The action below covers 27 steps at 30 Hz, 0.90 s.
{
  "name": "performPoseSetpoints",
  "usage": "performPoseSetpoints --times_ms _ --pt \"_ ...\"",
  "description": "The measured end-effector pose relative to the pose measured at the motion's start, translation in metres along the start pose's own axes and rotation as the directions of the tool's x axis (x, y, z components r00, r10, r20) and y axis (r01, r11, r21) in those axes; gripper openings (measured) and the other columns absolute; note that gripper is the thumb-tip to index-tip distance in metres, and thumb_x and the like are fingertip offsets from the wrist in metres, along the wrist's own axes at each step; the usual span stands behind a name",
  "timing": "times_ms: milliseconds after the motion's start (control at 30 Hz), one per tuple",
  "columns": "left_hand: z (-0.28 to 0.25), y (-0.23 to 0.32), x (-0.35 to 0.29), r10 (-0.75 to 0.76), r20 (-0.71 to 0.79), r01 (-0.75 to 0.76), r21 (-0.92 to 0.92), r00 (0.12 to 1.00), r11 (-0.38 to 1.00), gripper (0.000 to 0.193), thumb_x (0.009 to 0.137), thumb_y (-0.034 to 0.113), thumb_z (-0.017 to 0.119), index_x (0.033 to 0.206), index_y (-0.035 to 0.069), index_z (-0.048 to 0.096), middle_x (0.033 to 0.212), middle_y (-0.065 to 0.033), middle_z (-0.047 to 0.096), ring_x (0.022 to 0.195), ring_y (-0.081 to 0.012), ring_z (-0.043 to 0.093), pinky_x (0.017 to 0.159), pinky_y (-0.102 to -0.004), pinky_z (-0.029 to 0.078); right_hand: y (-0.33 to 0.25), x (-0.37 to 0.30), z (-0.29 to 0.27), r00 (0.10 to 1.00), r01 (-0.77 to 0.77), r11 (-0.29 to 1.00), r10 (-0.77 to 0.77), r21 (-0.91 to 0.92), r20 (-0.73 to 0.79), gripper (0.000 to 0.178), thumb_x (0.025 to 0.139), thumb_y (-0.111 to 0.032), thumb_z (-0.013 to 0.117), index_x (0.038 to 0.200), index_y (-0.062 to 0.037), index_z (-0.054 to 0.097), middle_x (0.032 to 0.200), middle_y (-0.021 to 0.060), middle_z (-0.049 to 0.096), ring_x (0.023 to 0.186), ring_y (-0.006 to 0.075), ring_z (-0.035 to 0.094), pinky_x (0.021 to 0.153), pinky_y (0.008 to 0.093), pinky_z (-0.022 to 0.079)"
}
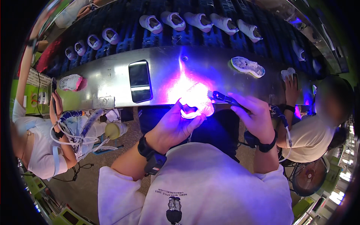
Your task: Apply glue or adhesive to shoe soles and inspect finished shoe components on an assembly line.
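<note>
In front of my chest, my left hand [170,127] is closed around a shoe [205,108], its thumb and fingers at the dark opening. Much of the shoe is washed out by a white and violet glare. My right hand [257,118] grips a slim black flashlight [226,98], whose tip points left at the shoe from very near. Violet light from it spills over the metal bench [161,60] behind. Whether the flashlight's tip touches the shoe, I cannot tell.
A dark phone [140,81] lies on the bench. A pale shoe sole [248,66] is at the right, another shoe part [71,82] at the left. Beyond the bench, several shoes [173,20] stand on a roller conveyor [131,37]. Co-workers sit on both sides.
</note>
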<state>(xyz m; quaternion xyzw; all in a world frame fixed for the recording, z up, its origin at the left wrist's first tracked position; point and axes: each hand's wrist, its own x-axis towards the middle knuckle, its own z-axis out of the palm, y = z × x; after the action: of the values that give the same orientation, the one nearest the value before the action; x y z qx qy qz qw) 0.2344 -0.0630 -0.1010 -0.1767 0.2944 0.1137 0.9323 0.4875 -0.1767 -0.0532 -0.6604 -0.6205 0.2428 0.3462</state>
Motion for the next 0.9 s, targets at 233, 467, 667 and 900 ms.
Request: performPoseSetpoints --times_ms 233,467,667,900 --pt "0.008 0.004 0.005 -0.282 0.066 0.289 -0.215 0.957 0.933 0.055 0.108 0.046 0.047 0.130 -0.005 0.052 0.120 -0.0251 0.064 0.102 -0.0345 0.072 0.088 -0.0353 0.066 0.022 -0.011 0.019 0.996 -0.085 0.994 0.085 0.075 0.002 0.043 0.086 -0.002 0.075 0.129 -0.0053 0.070 0.101 0.0135 0.074 0.090 0.0213 0.071 0.083 0.0308 0.054" --pt "0.039 -0.008 0.011 0.182 0.074 -0.196 0.412 0.980 0.890 0.056 0.106 0.042 0.055 0.139 -0.003 0.051 0.125 -0.0148 0.067 0.111 -0.0236 0.070 0.096 -0.0368 0.059 0.034 -0.013 0.031 0.980 -0.166 0.977 0.178 0.133 -0.088 0.045 0.089 -0.002 0.072 0.134 -0.0029 0.065 0.107 0.0173 0.074 0.097 0.0252 0.073 0.088 0.0333 0.055" --pt "0.045 0.035 0.015 0.408 0.291 -0.414 0.874 0.866 0.255 0.075 0.087 0.011 0.080 0.151 -0.004 0.043 0.131 -0.0095 0.064 0.114 -0.0154 0.063 0.101 -0.0339 0.051 0.017 0.005 0.041 0.974 -0.179 0.974 0.195 0.135 -0.115 0.045 0.089 -0.004 0.072 0.134 -0.0026 0.064 0.111 0.0193 0.073 0.097 0.0271 0.072 0.089 0.0348 0.054" --pt "0.080 0.150 0.013 0.585 0.417 -0.279 0.907 0.696 -0.314 0.068 0.087 0.022 0.082 0.141 -0.006 0.052 0.104 -0.0122 0.070 0.081 -0.0151 0.069 0.071 -0.0277 0.056 0.034 -0.012 0.049 0.989 -0.148 0.948 0.145 0.281 0.033 0.039 0.090 -0.007 0.074 0.128 -0.0041 0.068 0.111 0.0141 0.074 0.097 0.0265 0.072 0.088 0.0355 0.054"
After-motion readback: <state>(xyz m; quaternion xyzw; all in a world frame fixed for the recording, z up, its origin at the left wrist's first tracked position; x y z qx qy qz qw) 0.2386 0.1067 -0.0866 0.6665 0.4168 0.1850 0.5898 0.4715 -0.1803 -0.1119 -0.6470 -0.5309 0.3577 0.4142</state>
